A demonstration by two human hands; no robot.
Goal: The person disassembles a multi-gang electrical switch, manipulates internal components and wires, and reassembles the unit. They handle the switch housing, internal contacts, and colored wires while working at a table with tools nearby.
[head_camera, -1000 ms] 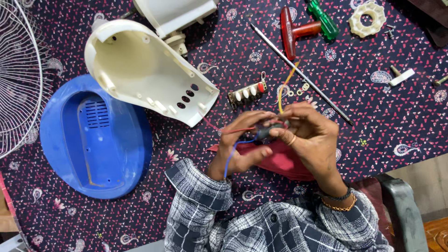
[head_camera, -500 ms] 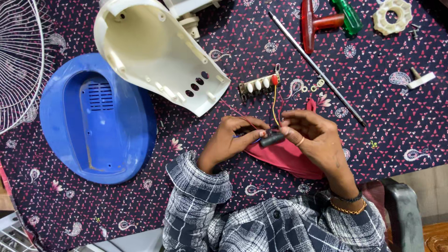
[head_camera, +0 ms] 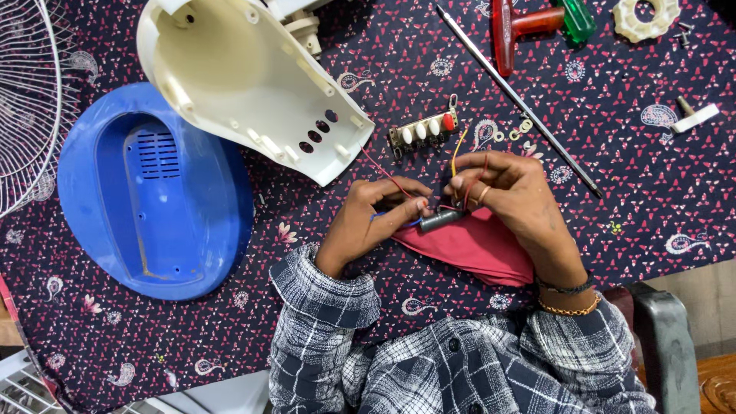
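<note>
My left hand (head_camera: 376,218) and my right hand (head_camera: 510,192) meet over a folded red cloth (head_camera: 479,249) on a dark patterned tablecloth. Between them lies a small black cylindrical part (head_camera: 440,221) with thin wires. My left fingers pinch a red wire and a blue wire at its left end. My right fingers hold the part's right end and a yellow wire that rises toward a push-button switch block (head_camera: 424,132) with white keys and one red key.
A cream fan housing (head_camera: 245,77) lies open at upper left beside a blue fan base cover (head_camera: 153,192). A wire fan guard (head_camera: 23,100) is at far left. A long metal rod (head_camera: 517,100), red and green screwdrivers (head_camera: 537,23), a white ring and small washers lie above.
My hands have spread slightly apart and the black part now lies between them on the red cloth. The view has shifted, so everything sits lower in frame.
</note>
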